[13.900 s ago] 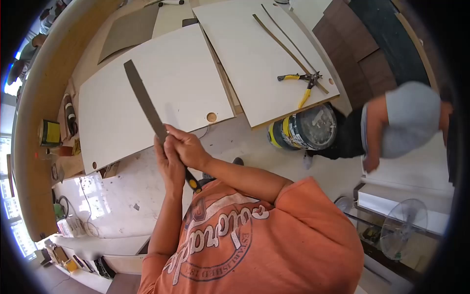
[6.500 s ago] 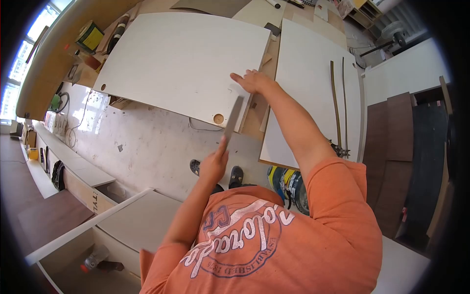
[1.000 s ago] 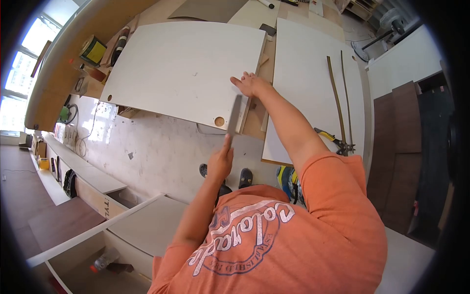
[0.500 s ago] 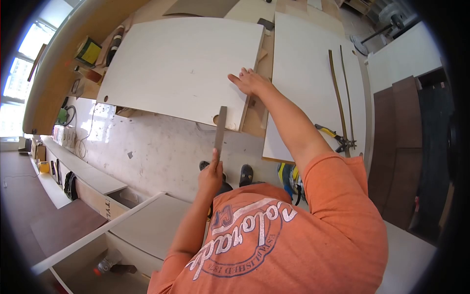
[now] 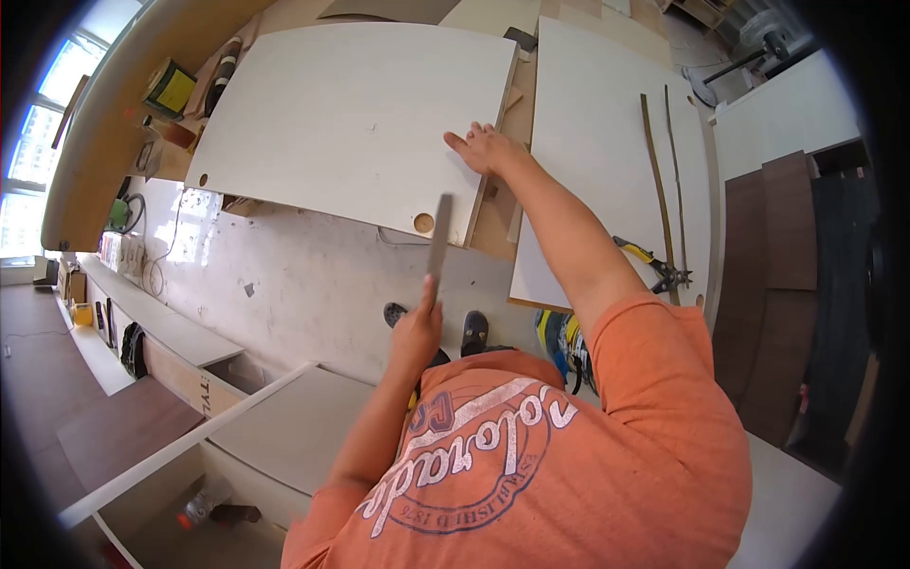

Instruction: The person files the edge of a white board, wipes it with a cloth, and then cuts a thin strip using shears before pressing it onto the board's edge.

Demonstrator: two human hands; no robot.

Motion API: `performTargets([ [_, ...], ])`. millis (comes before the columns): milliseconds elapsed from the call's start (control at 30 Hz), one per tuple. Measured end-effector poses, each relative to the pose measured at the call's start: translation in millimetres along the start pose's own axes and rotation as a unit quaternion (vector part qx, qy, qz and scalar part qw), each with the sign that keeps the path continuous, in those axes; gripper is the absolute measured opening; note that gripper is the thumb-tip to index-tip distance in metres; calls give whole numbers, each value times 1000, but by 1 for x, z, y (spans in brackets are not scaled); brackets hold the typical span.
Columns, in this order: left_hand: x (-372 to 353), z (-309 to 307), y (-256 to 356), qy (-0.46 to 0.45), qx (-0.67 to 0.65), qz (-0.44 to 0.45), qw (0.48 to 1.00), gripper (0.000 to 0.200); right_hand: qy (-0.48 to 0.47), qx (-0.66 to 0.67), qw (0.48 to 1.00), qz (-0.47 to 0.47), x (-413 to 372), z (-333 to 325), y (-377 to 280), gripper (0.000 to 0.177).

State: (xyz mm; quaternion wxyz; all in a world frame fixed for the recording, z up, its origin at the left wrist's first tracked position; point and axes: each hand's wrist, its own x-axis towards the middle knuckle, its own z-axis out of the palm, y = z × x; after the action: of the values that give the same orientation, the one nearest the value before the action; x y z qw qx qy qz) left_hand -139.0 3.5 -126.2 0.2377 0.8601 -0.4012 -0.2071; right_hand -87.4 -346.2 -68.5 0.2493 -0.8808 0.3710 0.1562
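My left hand is closed around the lower end of a long, flat, grey metal file, one finger laid along it. The file points away from me, and its far part overlaps the near edge of a white panel beside a round hinge hole. Near that panel's right edge, my right hand lies flat with its fingers spread and thumb out to the left. Nothing is in that hand.
A second white panel on the right bears two thin dark strips and yellow-black pliers. A can stands at upper left. An open cabinet box with a plastic bottle is at lower left.
My left hand has shifted slightly right and forward with the file, uncovering the hinge hole. My right hand stays almost in place on the panel.
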Motion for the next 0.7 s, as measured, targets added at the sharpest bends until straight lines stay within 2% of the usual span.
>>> performTargets([
  [33, 18, 13, 1, 20, -25, 44, 999, 67, -5, 1, 1000, 5, 0, 1, -2, 92],
  [133, 67, 13, 29, 4, -7, 50, 999, 66, -5, -12, 1000, 3, 5, 2, 5, 91],
  [233, 50, 11, 17, 59, -38, 81, 994, 63, 9, -33, 999, -26, 18, 6, 8, 91],
  [367, -20, 4, -16, 13, -52, 11, 999, 58, 14, -23, 1000, -15, 7, 9, 6, 90],
  [433, -22, 2, -13, -5, -54, 9, 998, 59, 14, -17, 1000, -9, 5, 5, 5, 89],
  [533, 45, 21, 18, 29, -34, 56, 997, 62, 4, 7, 1000, 4, 0, 1, 2, 89],
  [600, 57, 22, 21, 24, -29, 68, 997, 65, -9, 8, 1000, 7, 4, -1, 4, 89],
  [700, 30, 12, 6, 28, -26, 44, 998, 64, -1, -19, 1000, -23, 9, 2, 6, 90],
])
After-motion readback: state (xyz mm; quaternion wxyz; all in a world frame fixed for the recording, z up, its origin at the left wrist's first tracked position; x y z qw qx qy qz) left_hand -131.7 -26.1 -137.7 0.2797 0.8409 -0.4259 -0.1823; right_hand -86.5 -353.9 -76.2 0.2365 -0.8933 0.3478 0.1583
